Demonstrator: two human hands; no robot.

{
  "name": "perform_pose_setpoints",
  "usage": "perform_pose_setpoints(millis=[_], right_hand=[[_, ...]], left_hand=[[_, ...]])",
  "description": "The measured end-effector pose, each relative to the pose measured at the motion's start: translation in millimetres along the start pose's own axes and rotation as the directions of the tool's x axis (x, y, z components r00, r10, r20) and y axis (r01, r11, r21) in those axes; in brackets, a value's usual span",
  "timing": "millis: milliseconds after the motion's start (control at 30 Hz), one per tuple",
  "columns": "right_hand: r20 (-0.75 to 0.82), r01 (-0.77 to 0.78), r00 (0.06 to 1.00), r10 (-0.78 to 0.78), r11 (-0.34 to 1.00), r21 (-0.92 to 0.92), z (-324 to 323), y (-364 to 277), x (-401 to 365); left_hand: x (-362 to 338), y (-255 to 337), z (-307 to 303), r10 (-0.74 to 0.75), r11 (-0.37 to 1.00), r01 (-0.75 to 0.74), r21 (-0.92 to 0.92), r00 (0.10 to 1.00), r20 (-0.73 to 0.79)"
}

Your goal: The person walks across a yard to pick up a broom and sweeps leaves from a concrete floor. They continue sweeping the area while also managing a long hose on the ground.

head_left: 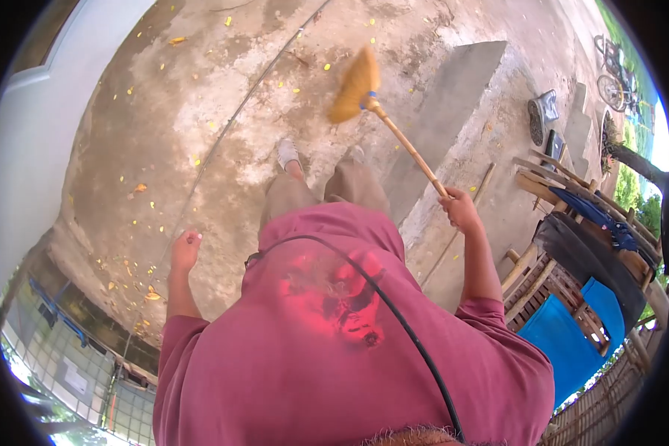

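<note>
My right hand (461,210) is wrapped round the upper end of a broom's wooden handle (409,147). The broom's tan, fan-shaped head (355,85), bound with blue at its neck, is over the concrete ground ahead of my feet and looks smeared by motion. At the other side, my left hand (186,250) hangs beside my body with its fingers curled in, and no object shows in it. A thin dark cable or line (239,111) runs along the ground close to that hand in the view.
Yellow leaves (153,294) are scattered over the stained concrete ground (156,104). A raised concrete slab (453,97) lies at right. Beyond it are boots (543,117), a wooden bench with cloths (591,245), and a bicycle (613,82). A white wall (52,119) stands at left.
</note>
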State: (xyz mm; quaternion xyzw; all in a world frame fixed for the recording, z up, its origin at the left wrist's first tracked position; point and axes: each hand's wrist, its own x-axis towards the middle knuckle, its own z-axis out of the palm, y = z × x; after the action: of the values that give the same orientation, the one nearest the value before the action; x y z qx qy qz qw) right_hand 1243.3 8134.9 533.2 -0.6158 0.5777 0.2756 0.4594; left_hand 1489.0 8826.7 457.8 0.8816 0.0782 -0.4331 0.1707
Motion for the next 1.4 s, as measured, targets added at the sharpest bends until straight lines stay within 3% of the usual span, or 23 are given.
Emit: perform_pose_setpoints(millis=[100, 167, 200, 233, 267, 333, 367, 467, 533, 633, 700, 733, 767, 900, 967, 1067, 1133, 1200, 1300, 1400], right_hand=[[-0.07, -0.114, 0.992, 0.102, 0.973, -0.201, -41, 30, 64], [-0.129, -0.223, 0.975, 0.182, 0.797, -0.561, -40, 59, 175], [-0.217, -0.26, 0.96, 0.179, 0.86, -0.438, -24, 49, 205], [-0.16, -0.236, 0.971, 0.178, 0.816, -0.527, -11, 67, 271], [-0.113, -0.202, 0.979, 0.168, 0.848, -0.491, 4, 51, 283], [-0.017, -0.14, 0.989, 0.146, 0.903, -0.407, 34, 5, 298], [0.005, -0.093, 0.995, 0.102, 0.923, -0.373, 36, -20, 282], [0.194, 0.067, 0.979, -0.057, 0.997, -0.044, 3, -36, 234], [0.248, 0.09, 0.962, -0.116, 0.989, 0.114, -34, -28, 191], [0.118, 0.27, 0.955, -0.271, 0.962, 0.025, -129, -1, 76], [0.032, 0.149, 0.989, -0.147, 0.986, -0.073, -210, 23, -25], [-0.033, 0.03, 0.999, -0.032, 0.999, -0.041, -245, 36, -81], [-0.114, 0.031, 0.993, -0.033, 0.999, -0.017, -268, 45, -136], [-0.353, -0.091, 0.934, 0.053, 0.992, -0.091, -274, 72, -272], [-0.438, -0.141, 0.898, 0.034, 0.966, -0.214, -251, 86, -290], [-0.484, -0.347, 0.854, 0.192, 0.903, -0.253, -229, 128, -269], [-0.502, -0.44, 0.821, 0.271, 0.862, -0.253, -206, 149, -233], [-0.493, -0.362, 0.864, 0.099, 0.802, -0.474, -189, 195, -178], [-0.477, -0.312, 0.859, 0.185, 0.929, -0.201, -169, 192, -162], [-0.445, -0.126, 0.893, 0.066, 0.986, -0.107, -188, 215, -182]], left_hand=[[3, 5, 31, -0.021, 0.999, 0.019, 0.032, 0.997, 0.073], [-15, 40, 52, -0.031, 0.998, 0.026, 0.056, 0.995, 0.093], [-21, 63, 64, -0.021, 1.0, 0.021, 0.002, 0.998, 0.054], [-31, 87, 74, -0.018, 0.999, 0.019, -0.042, 1.0, 0.02], [-43, 108, 81, -0.009, 0.998, 0.009, -0.067, 1.0, 0.001], [-64, 155, 106, 0.017, 0.999, -0.013, -0.037, 0.993, 0.118], [-66, 175, 114, 0.045, 0.999, -0.04, -0.031, 0.985, 0.169], [-58, 210, 139, 0.136, 0.984, -0.17, 0.054, 0.911, 0.388], [-41, 239, 138, 0.167, 0.969, -0.22, 0.113, 0.919, 0.357], [0, 249, 124, 0.273, 0.948, -0.302, 0.102, 0.935, 0.227], [33, 249, 109, 0.303, 0.944, -0.323, 0.067, 0.929, 0.211], [48, 249, 102, 0.316, 0.942, -0.333, 0.053, 0.926, 0.206], [64, 246, 96, 0.335, 0.931, -0.359, 0.071, 0.913, 0.232], [122, 246, 67, 0.359, 0.876, -0.431, 0.218, 0.883, 0.304], [147, 248, 60, 0.372, 0.853, -0.452, 0.262, 0.877, 0.304], [174, 240, 50, 0.366, 0.883, -0.423, 0.205, 0.892, 0.264], [177, 233, 41, 0.48, 0.822, -0.529, 0.211, 0.843, 0.243], [168, 226, 34, 0.45, 0.833, -0.51, 0.213, 0.85, 0.274], [156, 215, 25, 0.405, 0.832, -0.486, 0.268, 0.862, 0.304], [152, 180, 17, 0.366, 0.857, -0.437, 0.274, 0.889, 0.274]])
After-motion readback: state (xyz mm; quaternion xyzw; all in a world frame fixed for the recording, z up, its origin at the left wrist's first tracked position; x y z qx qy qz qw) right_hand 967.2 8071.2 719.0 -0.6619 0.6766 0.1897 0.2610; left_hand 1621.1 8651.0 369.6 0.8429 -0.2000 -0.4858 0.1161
